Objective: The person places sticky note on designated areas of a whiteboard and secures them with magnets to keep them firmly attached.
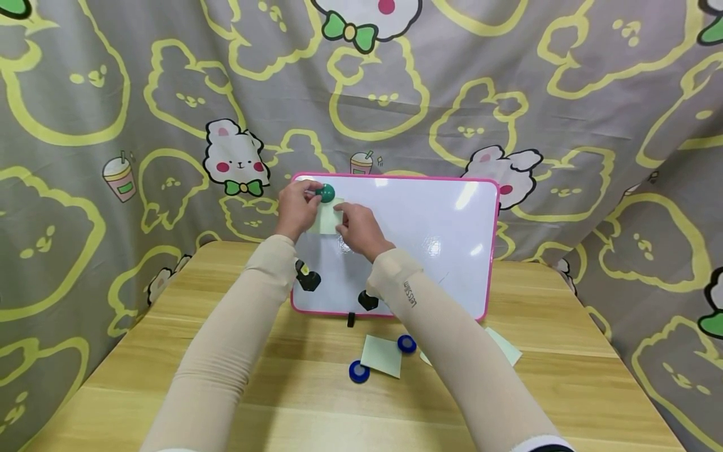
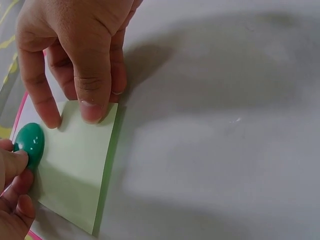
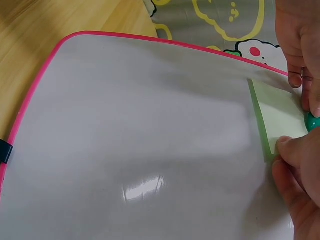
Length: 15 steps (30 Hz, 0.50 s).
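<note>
I see no containers here, just a pink-framed whiteboard (image 1: 452, 251) propped upright on the wooden table (image 1: 169, 326). Left to right: my left hand (image 1: 296, 207) pinches a green round magnet (image 1: 326, 193) near the board's top-left corner, at the edge of a pale green sticky note (image 1: 327, 220). My right hand (image 1: 358, 229) presses the note flat against the board with its fingertips (image 2: 92, 110), fingers fairly straight. On the table below lie another green note (image 1: 382, 355), two blue magnets (image 1: 359, 371), and a further note (image 1: 505, 345) right of my forearm. Only the head view shows those; the left wrist view shows the magnet touching the note's edge.
</note>
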Available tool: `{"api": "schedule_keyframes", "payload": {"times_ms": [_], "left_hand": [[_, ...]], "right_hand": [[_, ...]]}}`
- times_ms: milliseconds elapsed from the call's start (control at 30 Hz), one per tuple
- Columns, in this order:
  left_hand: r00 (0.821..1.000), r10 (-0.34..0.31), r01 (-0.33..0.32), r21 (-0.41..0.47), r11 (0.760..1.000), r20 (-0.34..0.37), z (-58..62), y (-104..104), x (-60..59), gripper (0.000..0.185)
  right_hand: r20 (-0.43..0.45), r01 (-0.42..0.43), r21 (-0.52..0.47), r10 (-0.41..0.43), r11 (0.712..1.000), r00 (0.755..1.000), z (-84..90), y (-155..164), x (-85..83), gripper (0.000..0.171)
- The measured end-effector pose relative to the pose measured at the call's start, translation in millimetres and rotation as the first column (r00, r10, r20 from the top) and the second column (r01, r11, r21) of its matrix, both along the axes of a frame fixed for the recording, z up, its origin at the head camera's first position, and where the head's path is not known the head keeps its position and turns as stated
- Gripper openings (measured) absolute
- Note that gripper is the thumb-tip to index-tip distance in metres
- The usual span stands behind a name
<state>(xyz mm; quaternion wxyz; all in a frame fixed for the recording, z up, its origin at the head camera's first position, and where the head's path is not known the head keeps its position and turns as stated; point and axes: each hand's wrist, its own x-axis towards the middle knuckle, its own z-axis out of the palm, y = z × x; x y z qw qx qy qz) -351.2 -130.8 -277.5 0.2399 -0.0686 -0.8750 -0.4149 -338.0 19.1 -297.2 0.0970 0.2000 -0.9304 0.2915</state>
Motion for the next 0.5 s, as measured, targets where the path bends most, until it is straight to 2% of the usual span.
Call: {"api": "schedule_keyframes", "payload": {"times_ms": [500], "left_hand": [[1.000, 0.009, -0.009, -0.025, 1.000, -0.011, -0.8, -0.2, -0.6, 0.020]], "right_hand": [[-0.010, -0.003, 0.004, 0.003, 1.000, 1.000, -0.6, 0.5, -0.6, 0.047]]}}
